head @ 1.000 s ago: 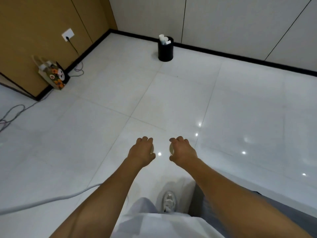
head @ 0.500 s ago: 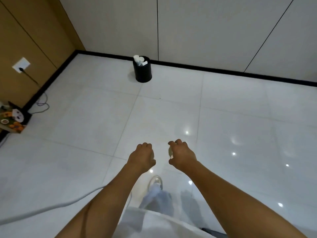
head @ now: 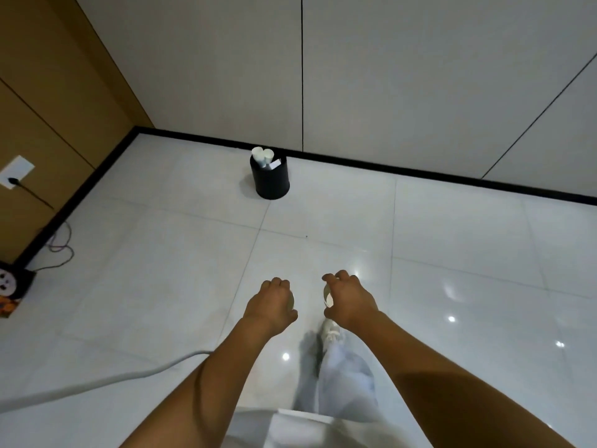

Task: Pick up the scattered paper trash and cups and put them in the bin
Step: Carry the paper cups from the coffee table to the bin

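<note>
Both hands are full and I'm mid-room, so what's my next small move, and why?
Probably keep walking toward the bin: it stands apart by the far wall, while the left hand and right hand each hold a cup, too far to drop them in.

Bare office: panelled walls, tiled floor.

The bin looks nearer; both hands' grip on cups unchanged.

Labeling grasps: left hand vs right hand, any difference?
1. The right hand shows a cup's open mouth; the left hand shows only a white sliver at its edge, too hidden to name.
2. The right hand sits slightly nearer the bin.
Shared: both palm-down, fingers curled, held apart above the floor.
</note>
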Action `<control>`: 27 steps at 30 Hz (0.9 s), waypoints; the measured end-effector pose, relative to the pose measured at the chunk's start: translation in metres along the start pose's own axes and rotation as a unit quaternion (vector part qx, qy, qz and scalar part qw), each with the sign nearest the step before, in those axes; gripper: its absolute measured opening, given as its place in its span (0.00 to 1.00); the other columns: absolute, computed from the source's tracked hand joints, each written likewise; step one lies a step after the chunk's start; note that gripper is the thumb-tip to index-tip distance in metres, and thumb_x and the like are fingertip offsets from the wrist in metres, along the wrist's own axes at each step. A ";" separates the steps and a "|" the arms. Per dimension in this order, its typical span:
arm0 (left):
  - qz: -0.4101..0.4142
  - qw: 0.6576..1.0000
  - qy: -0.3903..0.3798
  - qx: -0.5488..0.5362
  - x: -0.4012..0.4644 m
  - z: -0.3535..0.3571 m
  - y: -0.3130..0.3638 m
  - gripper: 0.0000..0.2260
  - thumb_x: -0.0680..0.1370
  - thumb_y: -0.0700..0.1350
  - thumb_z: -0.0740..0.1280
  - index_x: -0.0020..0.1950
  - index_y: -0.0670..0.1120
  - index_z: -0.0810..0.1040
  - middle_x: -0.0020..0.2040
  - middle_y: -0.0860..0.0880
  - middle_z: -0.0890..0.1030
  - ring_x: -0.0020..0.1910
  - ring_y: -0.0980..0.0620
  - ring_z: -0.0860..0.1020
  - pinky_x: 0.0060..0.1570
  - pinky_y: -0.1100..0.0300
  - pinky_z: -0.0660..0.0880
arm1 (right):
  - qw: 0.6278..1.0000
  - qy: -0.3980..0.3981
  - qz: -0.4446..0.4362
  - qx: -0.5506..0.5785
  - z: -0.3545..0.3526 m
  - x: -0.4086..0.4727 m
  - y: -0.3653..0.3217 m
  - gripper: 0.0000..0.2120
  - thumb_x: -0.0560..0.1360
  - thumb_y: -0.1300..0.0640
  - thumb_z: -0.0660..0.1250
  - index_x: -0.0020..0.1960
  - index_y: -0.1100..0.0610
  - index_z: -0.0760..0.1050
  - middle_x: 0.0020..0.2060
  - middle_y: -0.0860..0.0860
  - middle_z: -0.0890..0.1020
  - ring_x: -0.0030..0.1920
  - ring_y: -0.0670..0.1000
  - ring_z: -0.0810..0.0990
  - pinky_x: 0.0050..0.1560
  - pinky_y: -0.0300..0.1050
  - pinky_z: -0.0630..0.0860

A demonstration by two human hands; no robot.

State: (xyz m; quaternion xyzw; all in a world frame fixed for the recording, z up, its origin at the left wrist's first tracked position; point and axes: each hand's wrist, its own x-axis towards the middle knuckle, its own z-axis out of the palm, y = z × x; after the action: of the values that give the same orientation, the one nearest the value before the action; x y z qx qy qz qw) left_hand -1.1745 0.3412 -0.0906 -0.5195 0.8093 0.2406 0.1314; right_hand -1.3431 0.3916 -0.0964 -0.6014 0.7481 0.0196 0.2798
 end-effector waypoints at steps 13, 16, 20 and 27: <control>-0.065 0.997 0.025 -0.040 0.264 -0.153 0.008 0.25 0.77 0.51 0.64 0.70 0.43 0.64 0.68 0.46 0.67 0.68 0.47 0.65 0.60 0.54 0.70 | 0.999 -0.009 -0.034 0.002 -0.163 0.272 0.019 0.31 0.72 0.55 0.69 0.72 0.51 0.62 0.65 0.52 0.68 0.65 0.54 0.67 0.53 0.49 0.75; -0.075 0.995 0.029 -0.051 0.320 -0.180 -0.011 0.25 0.76 0.51 0.65 0.69 0.43 0.65 0.67 0.46 0.69 0.67 0.48 0.66 0.59 0.54 0.71 | 0.999 -0.017 -0.033 0.002 -0.188 0.336 0.008 0.31 0.72 0.55 0.70 0.71 0.51 0.63 0.66 0.51 0.68 0.65 0.54 0.66 0.55 0.48 0.75; -0.083 0.994 0.035 -0.066 0.408 -0.223 -0.046 0.25 0.75 0.52 0.66 0.68 0.44 0.65 0.66 0.47 0.69 0.66 0.48 0.66 0.58 0.54 0.72 | 0.999 -0.017 -0.042 0.006 -0.216 0.432 -0.009 0.31 0.71 0.56 0.71 0.71 0.52 0.63 0.65 0.52 0.69 0.65 0.54 0.67 0.53 0.49 0.74; -0.088 0.992 0.049 -0.080 0.533 -0.309 -0.106 0.26 0.76 0.51 0.66 0.71 0.43 0.63 0.69 0.46 0.66 0.69 0.47 0.63 0.62 0.54 0.70 | 0.999 -0.015 -0.050 0.014 -0.276 0.577 -0.056 0.30 0.70 0.55 0.70 0.70 0.52 0.64 0.63 0.51 0.69 0.63 0.54 0.68 0.51 0.48 0.76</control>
State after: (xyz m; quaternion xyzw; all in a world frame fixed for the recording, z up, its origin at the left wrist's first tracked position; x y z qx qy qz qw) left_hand -1.2937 -0.2728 -0.1015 -0.6084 0.7444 0.2662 0.0703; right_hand -1.4708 -0.2371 -0.1020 -0.6340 0.7129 0.0040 0.2998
